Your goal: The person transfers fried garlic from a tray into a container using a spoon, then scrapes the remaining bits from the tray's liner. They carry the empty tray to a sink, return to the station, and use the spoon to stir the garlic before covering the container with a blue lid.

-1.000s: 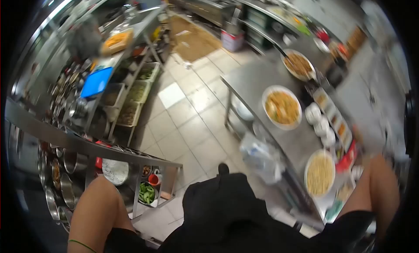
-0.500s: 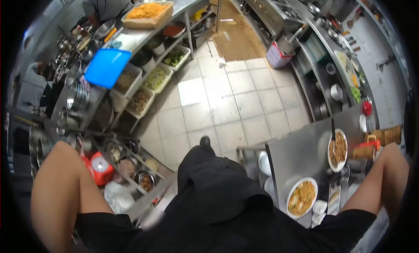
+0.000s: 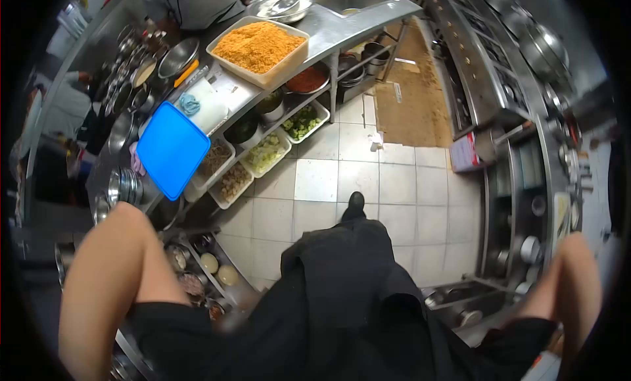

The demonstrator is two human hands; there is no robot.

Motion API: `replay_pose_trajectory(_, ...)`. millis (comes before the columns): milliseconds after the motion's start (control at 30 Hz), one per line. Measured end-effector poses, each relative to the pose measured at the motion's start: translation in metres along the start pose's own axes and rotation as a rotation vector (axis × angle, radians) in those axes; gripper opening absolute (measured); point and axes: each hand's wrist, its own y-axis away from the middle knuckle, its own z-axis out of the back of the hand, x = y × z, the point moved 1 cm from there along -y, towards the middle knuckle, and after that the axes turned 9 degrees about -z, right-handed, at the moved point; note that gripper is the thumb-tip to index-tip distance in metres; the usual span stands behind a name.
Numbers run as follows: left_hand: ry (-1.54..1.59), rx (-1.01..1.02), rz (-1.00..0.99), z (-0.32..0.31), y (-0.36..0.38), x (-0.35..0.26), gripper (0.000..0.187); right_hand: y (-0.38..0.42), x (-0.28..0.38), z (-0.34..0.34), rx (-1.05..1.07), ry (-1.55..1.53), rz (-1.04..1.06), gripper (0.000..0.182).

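Head view, and I'm looking down over dark clothing (image 3: 348,289) with one dark shoe (image 3: 355,203) on the pale tiled floor (image 3: 315,213). Both arms are bent at the elbow, the left arm (image 3: 112,262) out to one side and the right arm (image 3: 577,282) out to the other. The left hand and right hand are out of my view, so I can't tell whether their fingers are apart, together or clamped on anything.

Over on the left, the blue panel (image 3: 172,151) lies on the steel counter (image 3: 332,32), jutting past its edge, just beyond the left elbow. A stack of metal bowls (image 3: 123,186) sits near it, and there's a light blue cloth (image 3: 190,104) by its upper corner. Farther along I've got the rectangular tub (image 3: 289,62), heaped with orange food (image 3: 256,47), and a person in grey (image 3: 204,6) behind the counter. Under the counter, the chopped greens (image 3: 302,122), pale green pieces (image 3: 265,153) and brownish pieces (image 3: 233,184) fill separate white trays. Across the aisle, the stove (image 3: 483,65) runs alongside a brown floor covering (image 3: 417,98).
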Motion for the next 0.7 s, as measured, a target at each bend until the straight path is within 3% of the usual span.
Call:
replay_pose_trajectory(67, -0.035, -0.042, 0.132, -0.006, 0.035, 0.048, 0.054, 0.045, -0.065, 0.002, -0.088, -0.062, -0.044, 0.015)
replay_pose_trajectory(100, -0.045, -0.088, 0.225, -0.01, 0.06, 0.065, 0.054, 0.107, -0.104, -0.034, -0.135, -0.053, -0.263, 0.016)
replay_pose_trajectory(133, -0.023, -0.161, 0.395, -0.022, 0.11, 0.085, 0.055, 0.191, -0.132, -0.096, -0.062, -0.051, -0.68, 0.019)
replay_pose_trajectory(167, 0.007, -0.245, 0.594, -0.04, 0.162, 0.109, 0.056, 0.252, -0.151, -0.159, 0.154, -0.047, -1.039, 0.023)
replay_pose_trajectory(200, 0.035, -0.317, 0.799, -0.065, 0.216, 0.134, 0.057, 0.288, -0.156, -0.214, 0.491, -0.122, -1.264, 0.027)
replay_pose_trajectory(233, 0.042, -0.377, 0.988, -0.089, 0.262, 0.15, 0.057, 0.349, -0.151, -0.26, 0.591, -0.646, -1.403, 0.033)
replay_pose_trajectory(267, 0.019, -0.451, 1.17, -0.108, 0.296, 0.156, 0.06, 0.377, -0.129, -0.301, 0.583, -0.785, -1.491, 0.031)
replay_pose_trajectory(300, 0.002, -0.549, 1.295, -0.125, 0.317, 0.165, 0.062, 0.391, -0.118, -0.327, 0.682, -0.796, -1.395, 0.034)
replay_pose_trajectory(367, -0.032, -0.625, 1.359, -0.143, 0.351, 0.186, 0.064, 0.41, -0.114, -0.36, 0.809, -0.986, -1.418, 0.039)
replay_pose_trajectory(433, -0.091, -0.608, 1.389, -0.146, 0.375, 0.212, 0.064, 0.434, -0.12, -0.388, 0.839, -0.971, -1.289, 0.039)
replay_pose_trajectory(500, -0.127, -0.602, 1.401, -0.14, 0.399, 0.237, 0.062, 0.458, -0.128, -0.414, 0.83, -1.027, -1.398, 0.034)
replay_pose_trajectory(567, -0.131, -0.594, 1.448, -0.13, 0.423, 0.262, 0.062, 0.478, -0.148, -0.438, 0.889, -0.926, -1.311, 0.035)
replay_pose_trajectory(633, 0.1, -0.802, 1.499, -0.129, 0.444, 0.282, 0.064, 0.49, -0.17, -0.457, 0.961, -0.832, -1.242, 0.038)
replay_pose_trajectory(700, 0.085, -0.736, 1.502, -0.128, 0.459, 0.289, 0.069, 0.502, -0.218, -0.484, 1.201, -0.925, -1.216, 0.049)
